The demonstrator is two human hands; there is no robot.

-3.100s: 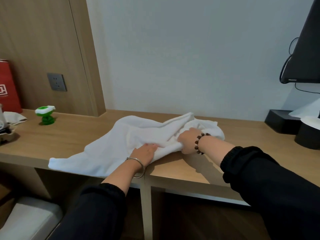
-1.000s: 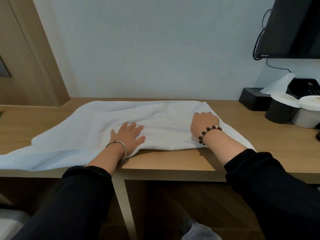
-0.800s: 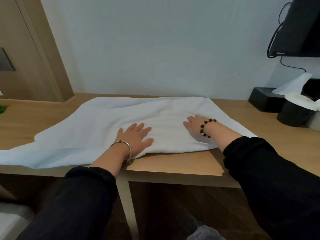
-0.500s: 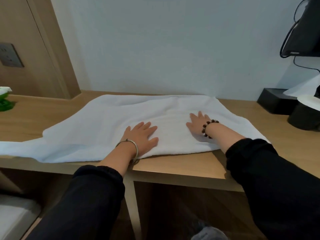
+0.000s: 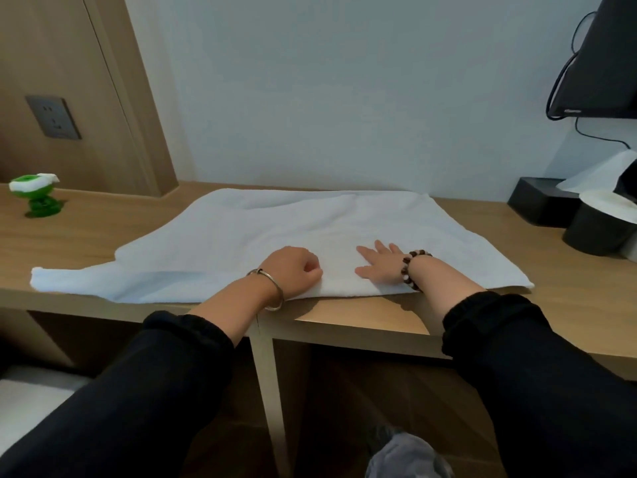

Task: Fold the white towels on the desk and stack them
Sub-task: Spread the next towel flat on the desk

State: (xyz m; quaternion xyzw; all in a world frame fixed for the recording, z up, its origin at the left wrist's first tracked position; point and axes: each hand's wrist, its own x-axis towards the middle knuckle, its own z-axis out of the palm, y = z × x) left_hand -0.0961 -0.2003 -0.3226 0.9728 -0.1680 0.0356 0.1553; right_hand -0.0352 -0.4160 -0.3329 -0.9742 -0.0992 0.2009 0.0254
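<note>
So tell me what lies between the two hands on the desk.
Only a bare stretch of the white towel lies between the left hand and the right hand; nothing rests on it. The head view shows this.

A plain pale wall point(image 5: 344, 91) fills the upper middle of the frame. At upper left stands a wooden panel point(image 5: 51, 46) with a grey socket point(image 5: 53, 117) set in it. A light wooden desk point(image 5: 568, 305) runs across the middle, meeting the wall at its far edge. Below its front edge, at lower centre, a thin upright divider point(image 5: 269, 374) separates two dark, shadowed openings. A black screen point(image 5: 606, 63) hangs at upper right, with black cables point(image 5: 565, 63) looping beside it. A white cushion point(image 5: 31, 398) shows at lower left. The light is soft and even.
</note>
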